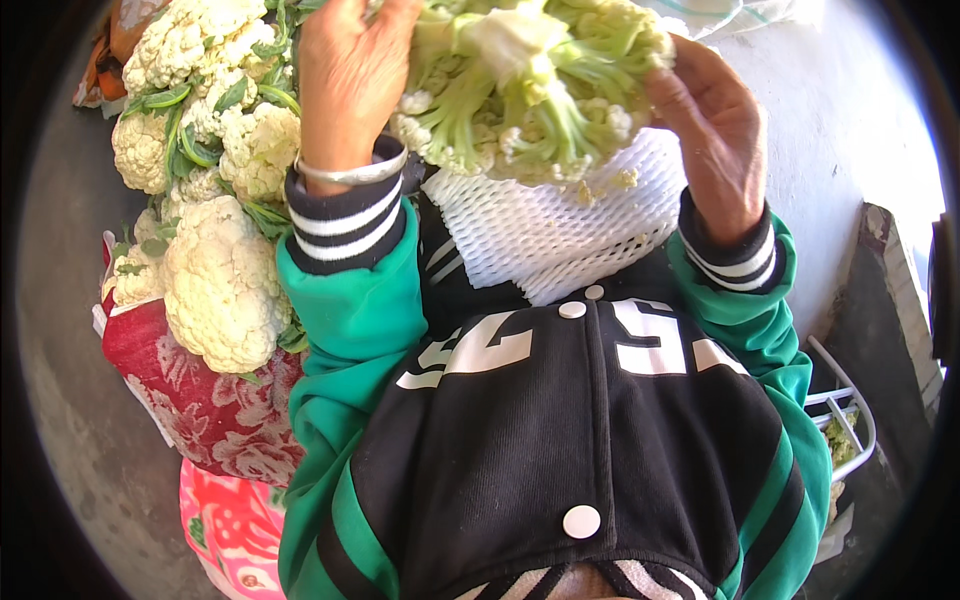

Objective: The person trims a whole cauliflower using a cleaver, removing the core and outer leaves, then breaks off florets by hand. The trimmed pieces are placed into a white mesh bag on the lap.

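A cauliflower head [540, 90] is held up at the top of the view, its pale cut stem and branching green stalks turned toward me. My right hand [715, 130] grips its right edge, thumb on the florets and fingers behind. Against its left side, my left hand [355, 85] is closed, back of the hand showing and a silver bangle [355, 174] at the wrist. The upper frame edge cuts off those fingers, so what they hold is hidden. Under the cauliflower, a white foam net sheet [570, 225] lies over my lap, with small florets fallen on it.
Several cauliflowers [222, 285] with green leaves are piled at left, beside a red floral cloth [205, 390]. Below that is a pink patterned cloth [235, 530]. A white wire basket [850, 430] holding greenish pieces stands at right, near a dark board-like object [870, 290].
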Action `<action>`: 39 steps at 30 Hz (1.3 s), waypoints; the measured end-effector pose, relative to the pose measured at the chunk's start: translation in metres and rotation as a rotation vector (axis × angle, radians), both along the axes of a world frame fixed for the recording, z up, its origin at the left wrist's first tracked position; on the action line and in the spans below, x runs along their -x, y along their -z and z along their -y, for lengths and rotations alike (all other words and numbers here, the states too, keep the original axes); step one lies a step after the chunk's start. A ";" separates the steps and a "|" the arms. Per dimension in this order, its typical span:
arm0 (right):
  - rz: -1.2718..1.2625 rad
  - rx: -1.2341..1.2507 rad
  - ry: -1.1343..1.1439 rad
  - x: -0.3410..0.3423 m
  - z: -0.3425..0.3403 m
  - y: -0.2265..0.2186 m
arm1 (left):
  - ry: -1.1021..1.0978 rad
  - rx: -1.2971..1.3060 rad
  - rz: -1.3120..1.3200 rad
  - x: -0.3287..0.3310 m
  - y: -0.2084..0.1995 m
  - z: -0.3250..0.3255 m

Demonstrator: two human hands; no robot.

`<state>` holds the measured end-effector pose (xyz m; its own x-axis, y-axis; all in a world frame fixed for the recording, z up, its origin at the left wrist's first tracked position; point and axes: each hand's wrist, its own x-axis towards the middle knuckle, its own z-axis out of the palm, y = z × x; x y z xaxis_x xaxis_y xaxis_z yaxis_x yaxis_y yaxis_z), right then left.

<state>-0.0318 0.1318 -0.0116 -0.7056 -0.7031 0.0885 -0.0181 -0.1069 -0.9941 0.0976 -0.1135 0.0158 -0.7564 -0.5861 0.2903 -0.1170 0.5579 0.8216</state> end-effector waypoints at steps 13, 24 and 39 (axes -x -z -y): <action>-0.085 -0.147 0.048 0.029 0.004 0.021 | -0.114 0.150 0.129 0.003 0.019 -0.002; -0.016 -0.150 -0.004 0.031 0.000 0.024 | 0.207 0.171 -0.079 -0.002 -0.015 -0.074; 0.344 -0.109 -0.192 -0.008 -0.038 -0.001 | 0.170 0.516 0.037 0.006 -0.012 -0.117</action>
